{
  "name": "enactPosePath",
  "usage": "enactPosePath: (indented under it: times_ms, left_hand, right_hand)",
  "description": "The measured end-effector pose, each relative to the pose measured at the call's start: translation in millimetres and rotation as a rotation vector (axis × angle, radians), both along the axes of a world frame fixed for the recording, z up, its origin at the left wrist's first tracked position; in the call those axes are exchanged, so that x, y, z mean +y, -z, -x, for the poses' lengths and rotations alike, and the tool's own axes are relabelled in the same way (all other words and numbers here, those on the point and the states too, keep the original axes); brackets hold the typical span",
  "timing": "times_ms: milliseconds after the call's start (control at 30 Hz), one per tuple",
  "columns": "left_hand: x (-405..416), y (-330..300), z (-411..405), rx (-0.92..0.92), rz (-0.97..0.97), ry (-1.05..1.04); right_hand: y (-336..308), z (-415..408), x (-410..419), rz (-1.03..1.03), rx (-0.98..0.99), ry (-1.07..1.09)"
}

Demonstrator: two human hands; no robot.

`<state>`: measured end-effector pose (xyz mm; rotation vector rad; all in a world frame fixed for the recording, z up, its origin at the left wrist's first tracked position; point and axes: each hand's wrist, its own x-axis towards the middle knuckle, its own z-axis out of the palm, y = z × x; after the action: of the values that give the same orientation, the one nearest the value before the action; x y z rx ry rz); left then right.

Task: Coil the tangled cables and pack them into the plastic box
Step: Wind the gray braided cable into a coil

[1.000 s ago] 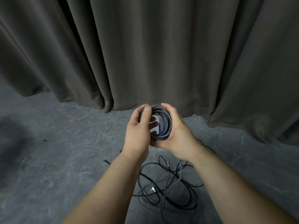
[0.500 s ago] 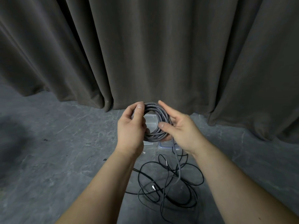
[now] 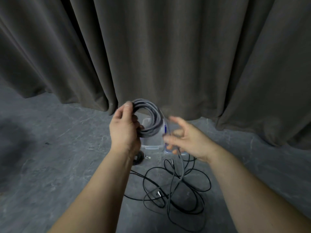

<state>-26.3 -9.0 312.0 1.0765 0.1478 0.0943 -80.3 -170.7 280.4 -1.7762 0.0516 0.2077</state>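
A bare studio-like room; dark curtain backdrop; grey stone-patterned floor.

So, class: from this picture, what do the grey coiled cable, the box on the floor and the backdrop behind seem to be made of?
Grey coiled cable: looks fabric-braided, matt, from its woven-looking surface, though motion blur leaves this unsure.
Plastic box: clear, smooth plastic; the floor shows through its walls.
Curtain: heavy woven cloth, matt dark grey-brown, hanging in deep soft folds.
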Motion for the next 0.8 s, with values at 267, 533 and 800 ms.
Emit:
enactPosePath:
  times_ms: [267, 533, 800]
  left_hand:
    - [36.5, 10.8, -26.7, 0.053, -0.085, -0.388]
    - [34.7, 15.9, -18.2, -0.208, -0.644, -0.364]
    - [18.7, 19.0, -6.5, -0.287, -0.694, 0.004]
  right_hand:
    - [7.5, -7.9, -10.6, 0.346, -0.206, 0.416]
    - [-16.3, -0.5, 15.0, 1.025, -0.259, 0.097]
    - [-42.6, 2.9, 32.9, 0.334, -0.416, -0.054]
